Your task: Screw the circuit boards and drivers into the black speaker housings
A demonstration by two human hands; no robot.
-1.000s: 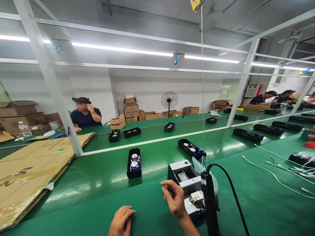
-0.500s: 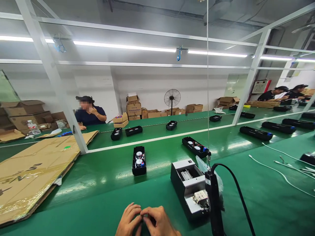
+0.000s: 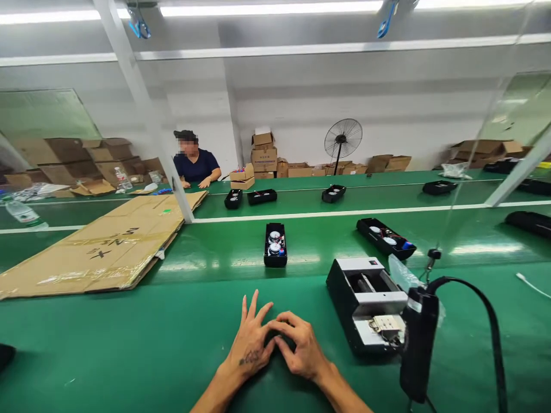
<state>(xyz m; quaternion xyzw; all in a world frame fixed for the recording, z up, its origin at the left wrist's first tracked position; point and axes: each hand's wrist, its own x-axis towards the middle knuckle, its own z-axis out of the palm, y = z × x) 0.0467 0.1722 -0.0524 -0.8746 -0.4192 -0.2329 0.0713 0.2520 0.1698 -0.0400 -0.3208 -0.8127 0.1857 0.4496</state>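
My left hand (image 3: 252,344) is over the green mat, with several fingers spread and stretched forward. Its thumb and index finger meet the fingertips of my right hand (image 3: 303,347). The right fingers are curled, with thumb and index drawn together in a pinch. Whether anything small lies between the fingertips is hidden. To the right of my hands stands a black and silver device (image 3: 344,310) with an open recess and a white block at its near end. An electric screwdriver (image 3: 417,344) with a black cable hangs upright beside it, apart from both hands.
Black housings with round white speakers, one straight ahead (image 3: 275,246) and one farther right (image 3: 383,238), lie on the green bench (image 3: 206,252). Flattened cardboard (image 3: 107,252) covers the left. A co-worker (image 3: 196,163) sits across the bench. A white post (image 3: 146,109) rises at left.
The view has turned down and left, showing more of my forearms. My left fingers have spread out, while the fingertips of both hands stay together. The co-worker's raised hand has come down to the bench.
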